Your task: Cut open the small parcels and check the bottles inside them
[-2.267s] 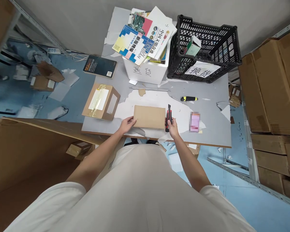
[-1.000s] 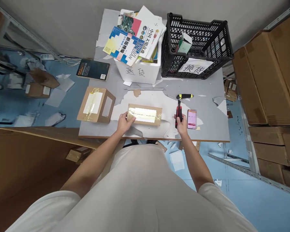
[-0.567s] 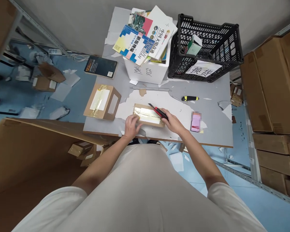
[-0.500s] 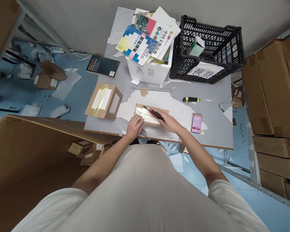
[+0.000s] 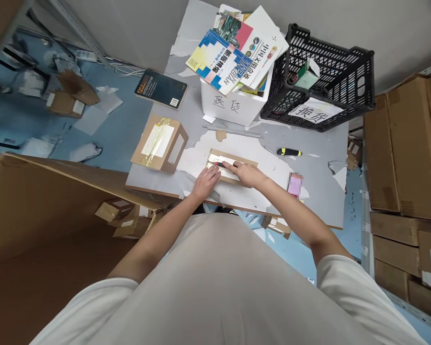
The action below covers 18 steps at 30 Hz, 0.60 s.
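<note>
On the white sheet in front of me lies a small flat cardboard box (image 5: 227, 157) with clear tape on its top. My left hand (image 5: 205, 184) grips the box at its near left corner, fingers on the top and thumb by the near side. My right hand (image 5: 249, 174) is closed around a red and black utility knife (image 5: 220, 164), held low over the taped top near the left end. Most of the knife is hidden under the fingers, and I cannot tell whether the blade cuts into the tape.
A taped carton (image 5: 158, 144) and a dark book (image 5: 161, 89) are on the table's left. Behind stand a white bin (image 5: 233, 106) piled with books and a black crate (image 5: 330, 81). A yellow-black cutter (image 5: 289, 152) and a phone (image 5: 295, 185) lie right. Stacked cartons (image 5: 413, 148) stand beyond.
My right hand has lowered and tipped the utility knife onto the box's top, toward its left end. My left hand stays at the corner. The whole view has shifted slightly.
</note>
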Available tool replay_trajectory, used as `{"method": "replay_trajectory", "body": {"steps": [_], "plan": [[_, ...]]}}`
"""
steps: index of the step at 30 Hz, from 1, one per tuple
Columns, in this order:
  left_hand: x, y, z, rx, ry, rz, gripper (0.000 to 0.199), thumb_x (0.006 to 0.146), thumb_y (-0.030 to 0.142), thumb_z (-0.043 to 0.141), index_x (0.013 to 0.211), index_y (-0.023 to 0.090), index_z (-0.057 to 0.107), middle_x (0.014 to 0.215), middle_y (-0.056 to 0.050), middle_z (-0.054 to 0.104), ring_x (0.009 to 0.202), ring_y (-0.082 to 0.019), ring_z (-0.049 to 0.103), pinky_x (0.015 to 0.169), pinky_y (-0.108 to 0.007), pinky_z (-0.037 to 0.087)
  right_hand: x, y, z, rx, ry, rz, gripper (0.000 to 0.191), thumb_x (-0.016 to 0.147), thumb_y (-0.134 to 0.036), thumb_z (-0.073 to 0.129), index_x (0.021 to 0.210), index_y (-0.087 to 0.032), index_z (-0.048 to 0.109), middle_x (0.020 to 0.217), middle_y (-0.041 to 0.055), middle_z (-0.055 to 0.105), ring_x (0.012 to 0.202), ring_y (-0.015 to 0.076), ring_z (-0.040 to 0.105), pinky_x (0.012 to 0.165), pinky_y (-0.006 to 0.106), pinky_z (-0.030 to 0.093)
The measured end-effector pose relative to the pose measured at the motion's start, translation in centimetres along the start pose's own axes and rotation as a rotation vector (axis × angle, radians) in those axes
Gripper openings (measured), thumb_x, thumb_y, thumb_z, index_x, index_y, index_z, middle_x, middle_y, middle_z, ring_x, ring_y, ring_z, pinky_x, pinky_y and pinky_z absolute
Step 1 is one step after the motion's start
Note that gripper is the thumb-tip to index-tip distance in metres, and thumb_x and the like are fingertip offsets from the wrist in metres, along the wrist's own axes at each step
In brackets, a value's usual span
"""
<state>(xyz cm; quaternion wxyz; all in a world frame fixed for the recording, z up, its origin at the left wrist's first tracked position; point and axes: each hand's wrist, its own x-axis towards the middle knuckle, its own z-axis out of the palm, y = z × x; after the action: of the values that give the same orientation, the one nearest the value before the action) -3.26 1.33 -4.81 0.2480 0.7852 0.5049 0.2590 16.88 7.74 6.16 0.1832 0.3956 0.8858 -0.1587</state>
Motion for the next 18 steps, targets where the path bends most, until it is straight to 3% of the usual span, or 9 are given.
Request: {"method": "replay_trajectory", "body": {"steps": [5,8,13,18], "plan": [[0.2,-0.5,0.0,-0.017,-0.009,-0.003,0.032,0.095,0.033,0.041,0.115,0.021,0.062,0.13,-0.013,0.059,0.133,-0.025,0.045,0.11,-0.05,0.034,0.4,-1.0,-1.6,-0.039,-0.069,0.069,0.065,0.091,-0.012,0.038,0.15,-0.034,0.024,0.117,0.0131,0.061,0.091,0.026,0.066,0.078,0.035,0.045],[0.2,-0.6,0.1,-0.021,-0.025,-0.025,0.032,0.095,0.033,0.041,0.113,0.02,0.064,0.13,-0.014,0.06,0.131,-0.026,0.047,0.11,-0.049,0.033,-1.0,0.0,-2.1,-0.041,-0.103,0.088,0.062,0.09,-0.009,0.038,0.147,-0.033,0.034,0.112,0.0146,0.064,0.092,0.0285,0.066,0.076,0.036,0.044],[0.3,-0.5,0.4,0.009,-0.027,-0.065,0.034,0.095,0.035,0.039,0.116,0.021,0.063,0.131,-0.013,0.059,0.132,-0.026,0.045,0.112,-0.048,0.029,-7.8,5.0,-0.4,-0.079,-0.121,0.223,0.06,0.085,-0.005,0.04,0.138,-0.033,0.048,0.097,0.0134,0.068,0.077,0.0252,0.067,0.068,0.035,0.043],[0.6,-0.1,-0.3,0.098,-0.064,-0.046,0.033,0.094,0.032,0.041,0.118,0.021,0.06,0.129,-0.013,0.059,0.129,-0.027,0.047,0.11,-0.05,0.031,-14.7,8.4,3.3,0.092,0.061,0.307,0.062,0.084,-0.01,0.046,0.14,-0.036,0.045,0.09,0.0093,0.068,0.065,0.0187,0.063,0.066,0.033,0.045]]}}
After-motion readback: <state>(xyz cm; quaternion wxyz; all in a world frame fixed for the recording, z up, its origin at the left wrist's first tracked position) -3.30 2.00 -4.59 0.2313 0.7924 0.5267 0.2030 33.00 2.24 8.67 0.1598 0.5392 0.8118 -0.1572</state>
